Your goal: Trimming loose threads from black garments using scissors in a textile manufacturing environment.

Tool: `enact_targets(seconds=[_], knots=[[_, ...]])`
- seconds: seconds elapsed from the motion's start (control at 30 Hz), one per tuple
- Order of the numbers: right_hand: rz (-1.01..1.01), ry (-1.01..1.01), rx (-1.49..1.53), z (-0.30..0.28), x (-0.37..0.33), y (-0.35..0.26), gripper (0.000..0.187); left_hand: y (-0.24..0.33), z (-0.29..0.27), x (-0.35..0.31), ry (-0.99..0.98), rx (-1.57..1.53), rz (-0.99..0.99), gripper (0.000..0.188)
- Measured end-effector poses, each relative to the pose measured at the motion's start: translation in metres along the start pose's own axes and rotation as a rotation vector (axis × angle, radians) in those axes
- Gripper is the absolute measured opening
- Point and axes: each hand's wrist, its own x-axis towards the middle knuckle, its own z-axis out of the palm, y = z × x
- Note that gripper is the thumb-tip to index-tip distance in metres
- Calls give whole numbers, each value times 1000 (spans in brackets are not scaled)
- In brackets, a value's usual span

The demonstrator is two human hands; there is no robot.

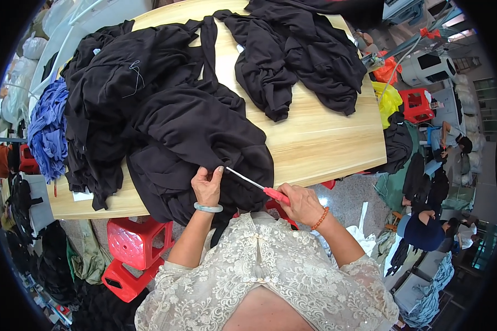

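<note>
A pile of dark garments lies over the front left of the wooden table point(337, 149). My left hand point(207, 187) pinches the edge of a black garment point(199, 132) between thumb and fingers, near the table's front edge. In my right hand point(302, 204) is a red-handled screwdriver point(247, 179), its thin metal shaft slanting up to the left. The tip of the shaft meets the cloth just beside my left thumb; whether it goes into the fabric is too small to tell. A loose thread point(136, 74) rests on the pile farther back.
More black garments point(303, 55) lie at the table's far right. Blue cloth point(48, 129) hangs at the left edge. Red plastic stools point(132, 243) stand below the front left edge. At the right, another person point(425, 230) sits among clothes, past a yellow bag point(387, 98).
</note>
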Motion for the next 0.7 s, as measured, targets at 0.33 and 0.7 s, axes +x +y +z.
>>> enact_targets(seconds=[0.33,0.7], knots=[[24,-95,43,-5,11,-10,22,16,-18,-8,-191,-89,-120,12],[-5,-35,105,10,27,1,21,82,-109,-23,298,623,151,6]])
